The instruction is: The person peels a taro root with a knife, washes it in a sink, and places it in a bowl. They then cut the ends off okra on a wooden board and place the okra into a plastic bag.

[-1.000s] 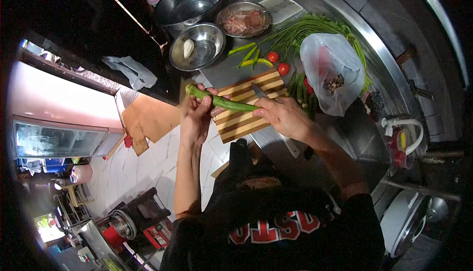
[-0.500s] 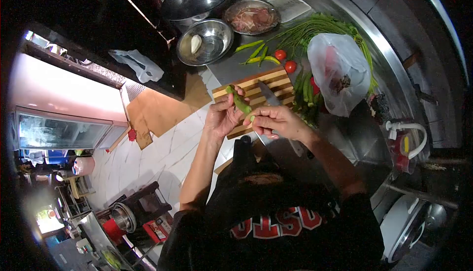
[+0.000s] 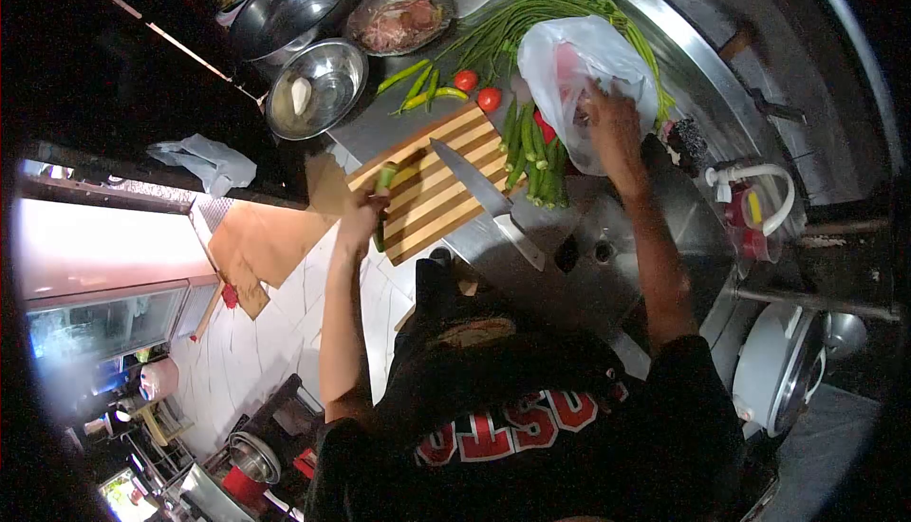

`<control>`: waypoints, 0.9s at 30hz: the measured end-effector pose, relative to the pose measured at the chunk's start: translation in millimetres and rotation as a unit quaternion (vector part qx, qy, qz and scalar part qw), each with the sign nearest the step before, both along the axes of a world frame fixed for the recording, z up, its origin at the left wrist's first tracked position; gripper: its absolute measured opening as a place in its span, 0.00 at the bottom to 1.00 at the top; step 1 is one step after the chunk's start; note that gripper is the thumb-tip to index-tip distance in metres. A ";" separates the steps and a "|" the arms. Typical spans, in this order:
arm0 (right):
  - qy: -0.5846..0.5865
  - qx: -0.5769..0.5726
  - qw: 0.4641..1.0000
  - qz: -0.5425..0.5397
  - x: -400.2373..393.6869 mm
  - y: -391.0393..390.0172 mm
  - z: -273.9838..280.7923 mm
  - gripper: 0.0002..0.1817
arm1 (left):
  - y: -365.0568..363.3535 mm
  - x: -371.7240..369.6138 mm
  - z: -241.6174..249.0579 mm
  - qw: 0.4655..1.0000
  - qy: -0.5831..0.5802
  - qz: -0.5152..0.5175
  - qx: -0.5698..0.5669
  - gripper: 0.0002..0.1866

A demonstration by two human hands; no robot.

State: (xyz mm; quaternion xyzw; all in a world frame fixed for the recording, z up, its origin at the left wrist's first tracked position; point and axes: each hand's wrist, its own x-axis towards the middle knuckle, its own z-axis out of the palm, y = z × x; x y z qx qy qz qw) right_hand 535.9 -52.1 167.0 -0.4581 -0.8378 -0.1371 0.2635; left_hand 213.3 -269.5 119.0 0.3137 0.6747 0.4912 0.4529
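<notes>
Okra pod (image 3: 384, 180) clenched in left hand (image 3: 361, 220) over striped cutting board (image 3: 446, 176); right hand (image 3: 612, 128) grasping plastic bag (image 3: 569, 71); knife (image 3: 484, 199) released on board.

There is only one view, from a camera on the person's head. It looks steeply down with a wide fisheye lens, so the corners are black. The person's chest fills the bottom of the frame. The counter (image 3: 607, 237) lies close, in the upper middle, and the floor (image 3: 275, 332) shows at the left.

Steel table (image 3: 607, 247) beneath the hands; pale marble-tiled floor (image 3: 266, 332) below left; bright window (image 3: 104, 247) far left.
</notes>
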 end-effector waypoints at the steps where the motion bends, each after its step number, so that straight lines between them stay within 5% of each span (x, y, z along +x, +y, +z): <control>1: 0.026 -0.073 0.997 0.024 -5.5 -10.1 -15.6 0.14 | 2.5 1.6 -16.3 0.995 0.093 -0.030 0.014 0.16; 2: 0.052 -0.148 0.986 0.047 -12.2 -31.7 -30.4 0.13 | 6.9 4.7 -27.9 0.955 0.280 -0.065 0.073 0.19; 4: 0.128 -0.429 0.884 0.137 -38.8 -92.6 -35.2 0.14 | 18.7 23.3 -30.9 0.942 0.317 -0.036 0.102 0.18; 6: -0.070 -0.445 0.891 0.048 -62.8 -137.2 -43.5 0.21 | 30.0 29.8 -54.3 0.915 0.375 -0.023 0.148 0.16; 7: -0.070 -0.448 0.890 0.049 -61.7 -146.5 -67.0 0.21 | 34.5 36.1 -53.8 0.902 0.406 -0.027 0.145 0.15; 9: -0.059 -0.176 0.980 0.063 -60.6 -158.8 -124.5 0.28 | 37.8 44.2 -53.1 0.883 0.436 -0.026 0.169 0.15; 10: -0.060 -0.179 0.980 0.064 -61.1 -159.5 -126.6 0.28 | 39.1 46.0 -57.3 0.878 0.448 -0.021 0.168 0.14; 13: -0.089 -0.430 0.893 -0.094 -65.8 -156.8 -130.5 0.27 | 37.1 52.1 -59.2 0.887 0.440 -0.010 0.137 0.13; 14: -0.090 -0.432 0.892 -0.094 -66.2 -153.7 -120.8 0.27 | 35.8 51.9 -59.8 0.890 0.434 -0.017 0.135 0.12; 16: -0.081 -0.599 0.792 -0.091 -63.5 -149.5 -91.5 0.26 | 33.4 56.1 -63.0 0.896 0.425 -0.023 0.127 0.11; 19: -0.008 -0.543 0.814 -0.206 -74.0 -163.1 -133.7 0.25 | 39.6 62.4 -65.7 0.896 0.401 -0.017 0.190 0.10; 22: 0.001 -0.507 0.858 -0.081 -74.1 -166.2 -96.7 0.25 | 40.4 61.9 -70.1 0.898 0.395 -0.008 0.192 0.09; 25: -0.071 -0.477 0.876 0.023 -66.0 -163.7 -123.1 0.22 | 40.9 59.9 -74.6 0.894 0.405 -0.018 0.191 0.10; 27: -0.078 -0.506 0.859 0.034 -68.6 -158.9 -109.9 0.20 | 41.6 58.7 -75.8 0.889 0.413 -0.018 0.197 0.08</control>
